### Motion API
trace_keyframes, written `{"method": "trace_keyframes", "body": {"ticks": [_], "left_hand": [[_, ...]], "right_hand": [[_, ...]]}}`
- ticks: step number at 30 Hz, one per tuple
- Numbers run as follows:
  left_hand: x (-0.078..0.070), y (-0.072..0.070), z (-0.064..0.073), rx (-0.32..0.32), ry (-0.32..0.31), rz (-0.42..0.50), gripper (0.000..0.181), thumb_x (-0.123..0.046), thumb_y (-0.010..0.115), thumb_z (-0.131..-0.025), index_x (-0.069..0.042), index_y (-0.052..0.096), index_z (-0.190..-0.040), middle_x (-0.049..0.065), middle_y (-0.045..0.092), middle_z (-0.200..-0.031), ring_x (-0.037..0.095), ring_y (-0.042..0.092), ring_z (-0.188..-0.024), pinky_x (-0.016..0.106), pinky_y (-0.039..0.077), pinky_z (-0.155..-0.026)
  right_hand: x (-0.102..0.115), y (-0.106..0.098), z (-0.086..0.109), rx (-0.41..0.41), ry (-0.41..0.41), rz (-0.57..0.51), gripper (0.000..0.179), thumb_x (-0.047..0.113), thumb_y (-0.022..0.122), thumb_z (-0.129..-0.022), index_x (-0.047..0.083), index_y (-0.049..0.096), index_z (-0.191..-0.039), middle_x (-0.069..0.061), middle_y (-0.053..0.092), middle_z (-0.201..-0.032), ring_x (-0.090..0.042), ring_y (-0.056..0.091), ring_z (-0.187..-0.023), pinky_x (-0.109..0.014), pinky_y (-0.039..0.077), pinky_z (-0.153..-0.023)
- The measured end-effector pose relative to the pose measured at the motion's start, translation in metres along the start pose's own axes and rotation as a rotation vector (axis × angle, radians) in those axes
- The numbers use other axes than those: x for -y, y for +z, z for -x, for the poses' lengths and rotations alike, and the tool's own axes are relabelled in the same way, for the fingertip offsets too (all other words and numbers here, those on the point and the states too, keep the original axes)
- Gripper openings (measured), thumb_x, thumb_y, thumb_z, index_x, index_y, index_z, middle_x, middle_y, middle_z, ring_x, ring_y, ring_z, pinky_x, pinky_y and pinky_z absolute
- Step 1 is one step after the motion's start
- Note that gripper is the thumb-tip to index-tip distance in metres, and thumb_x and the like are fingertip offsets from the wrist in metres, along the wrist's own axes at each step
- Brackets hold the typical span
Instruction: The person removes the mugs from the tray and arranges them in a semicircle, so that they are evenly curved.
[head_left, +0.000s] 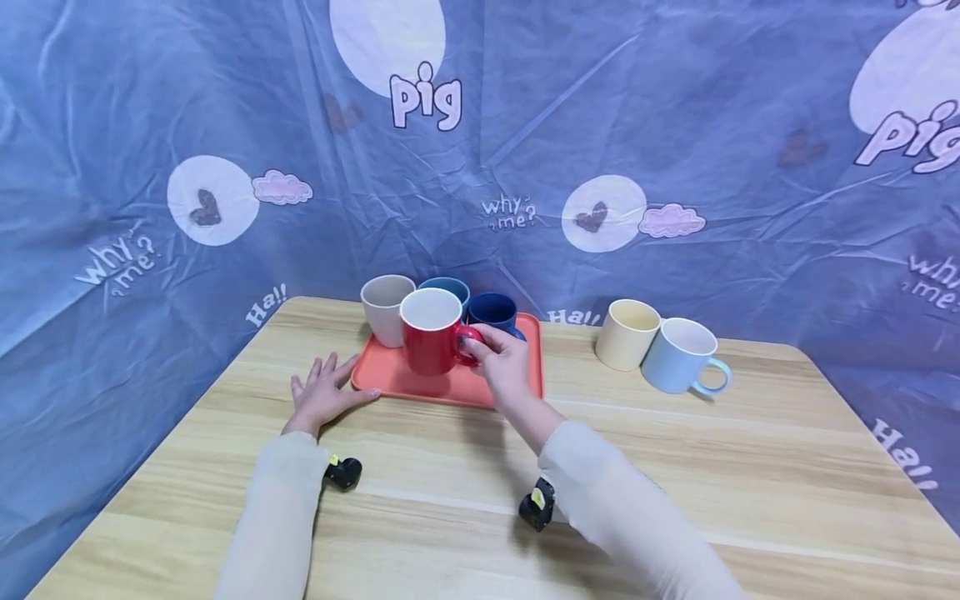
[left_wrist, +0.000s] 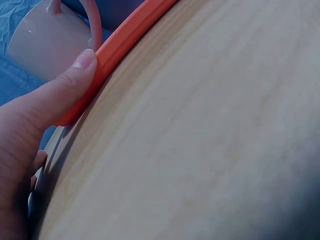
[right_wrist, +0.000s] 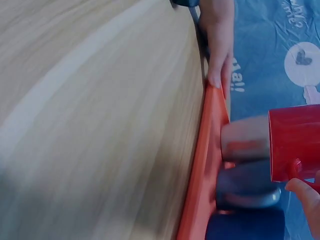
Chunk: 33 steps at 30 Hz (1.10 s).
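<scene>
- The right hand pinches the handle of the red mug, thumb and fingers closed on it.
- That mug (white inside) is held upright above the coral-red tray, apart from its surface, as the right wrist view shows.
- The left hand lies spread at the tray's near left corner, thumb touching the rim, gripping no mug.
- Behind the red mug, three mugs stand on the tray: a pale grey mug at left, a teal mug partly hidden in the middle, and a navy mug at right.
- Well to the tray's right, a cream mug and a light blue mug stand side by side on the wood-grain table.
- A blue printed cloth hangs behind.
</scene>
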<state>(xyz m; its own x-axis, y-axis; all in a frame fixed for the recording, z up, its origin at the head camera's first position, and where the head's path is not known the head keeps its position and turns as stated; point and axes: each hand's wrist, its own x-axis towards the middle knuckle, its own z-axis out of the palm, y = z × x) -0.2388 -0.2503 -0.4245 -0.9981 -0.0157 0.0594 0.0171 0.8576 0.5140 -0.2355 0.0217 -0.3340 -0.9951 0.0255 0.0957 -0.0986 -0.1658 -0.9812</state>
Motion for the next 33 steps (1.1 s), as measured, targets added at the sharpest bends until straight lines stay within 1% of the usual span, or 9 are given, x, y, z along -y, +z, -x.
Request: {"method": "trace_keyframes", "body": {"ticks": [4, 7, 11, 13, 18, 19, 21, 26, 33], "left_hand": [[0.000, 0.001, -0.001, 0.002, -0.001, -0.005, 0.092, -0.070, 0.054, -0.062, -0.020, 0.029, -0.136, 0.022, 0.010, -0.140, 0.041, -0.003, -0.125, 0.061, -0.015, -0.086], [0.001, 0.002, -0.001, 0.003, -0.002, -0.008, 0.093, -0.070, 0.054, -0.062, -0.020, 0.029, -0.136, 0.022, 0.010, -0.140, 0.041, -0.003, -0.125, 0.062, -0.015, -0.086], [0.001, 0.002, -0.001, 0.006, -0.006, -0.012, 0.092, -0.070, 0.053, -0.062, -0.021, 0.029, -0.136, 0.022, 0.009, -0.140, 0.041, -0.003, -0.125, 0.062, -0.015, -0.086], [0.000, 0.001, 0.000, 0.009, -0.009, -0.014, 0.092, -0.070, 0.053, -0.062, -0.021, 0.028, -0.136, 0.022, 0.009, -0.140, 0.041, -0.003, -0.125, 0.062, -0.015, -0.086], [-0.001, 0.001, 0.000, 0.015, -0.012, -0.018, 0.092, -0.070, 0.053, -0.063, -0.020, 0.028, -0.136, 0.022, 0.009, -0.140, 0.041, -0.003, -0.125, 0.062, -0.015, -0.086], [-0.001, 0.001, 0.000, 0.014, -0.011, -0.020, 0.092, -0.070, 0.053, -0.063, -0.020, 0.028, -0.136, 0.022, 0.009, -0.140, 0.041, -0.003, -0.125, 0.062, -0.015, -0.086], [-0.002, 0.001, -0.001, 0.014, -0.010, -0.023, 0.093, -0.070, 0.053, -0.063, -0.020, 0.028, -0.136, 0.023, 0.009, -0.140, 0.041, -0.003, -0.125, 0.062, -0.015, -0.086], [-0.003, 0.001, -0.001, 0.012, -0.009, -0.024, 0.093, -0.071, 0.053, -0.062, -0.020, 0.028, -0.137, 0.022, 0.009, -0.140, 0.042, -0.003, -0.125, 0.062, -0.015, -0.086], [-0.002, 0.001, 0.000, 0.011, -0.008, -0.025, 0.093, -0.070, 0.053, -0.062, -0.019, 0.028, -0.136, 0.023, 0.009, -0.139, 0.042, -0.003, -0.124, 0.062, -0.015, -0.086]], "right_hand": [[0.004, -0.017, -0.001, -0.035, 0.006, 0.013, 0.027, -0.003, 0.061, -0.077, -0.004, 0.061, -0.105, -0.018, 0.061, -0.094, -0.030, 0.060, -0.076, -0.028, 0.050, -0.054], [0.006, -0.028, 0.000, -0.055, 0.020, 0.008, 0.027, -0.003, 0.060, -0.078, -0.003, 0.061, -0.105, -0.018, 0.061, -0.095, -0.028, 0.061, -0.075, -0.029, 0.050, -0.054], [0.007, -0.041, 0.002, -0.064, -0.002, -0.022, 0.027, -0.004, 0.060, -0.077, -0.004, 0.060, -0.104, -0.019, 0.061, -0.095, -0.027, 0.061, -0.075, -0.033, 0.051, -0.058], [-0.011, -0.054, -0.010, -0.019, -0.049, -0.080, 0.026, -0.004, 0.061, -0.077, -0.002, 0.062, -0.103, -0.017, 0.061, -0.093, -0.025, 0.061, -0.075, -0.034, 0.051, -0.058], [-0.006, -0.073, -0.005, -0.033, -0.078, -0.059, 0.028, -0.004, 0.061, -0.076, -0.003, 0.061, -0.104, -0.015, 0.062, -0.090, -0.027, 0.061, -0.075, -0.034, 0.051, -0.058], [0.008, -0.073, 0.006, -0.062, -0.062, -0.018, 0.029, -0.004, 0.061, -0.077, -0.005, 0.059, -0.106, -0.015, 0.062, -0.090, -0.027, 0.061, -0.076, -0.035, 0.050, -0.058], [0.016, -0.080, 0.010, -0.084, -0.034, 0.018, 0.031, -0.005, 0.059, -0.078, -0.009, 0.056, -0.108, -0.012, 0.062, -0.088, -0.027, 0.060, -0.076, -0.036, 0.050, -0.061], [0.022, -0.101, 0.015, -0.083, 0.006, 0.021, 0.029, -0.004, 0.057, -0.080, -0.009, 0.055, -0.109, -0.002, 0.061, -0.078, -0.016, 0.060, -0.072, -0.037, 0.049, -0.067], [0.026, -0.130, 0.025, -0.111, -0.028, 0.006, 0.025, -0.002, 0.059, -0.079, -0.004, 0.060, -0.104, 0.001, 0.064, -0.075, -0.013, 0.060, -0.071, -0.031, 0.050, -0.060]]}}
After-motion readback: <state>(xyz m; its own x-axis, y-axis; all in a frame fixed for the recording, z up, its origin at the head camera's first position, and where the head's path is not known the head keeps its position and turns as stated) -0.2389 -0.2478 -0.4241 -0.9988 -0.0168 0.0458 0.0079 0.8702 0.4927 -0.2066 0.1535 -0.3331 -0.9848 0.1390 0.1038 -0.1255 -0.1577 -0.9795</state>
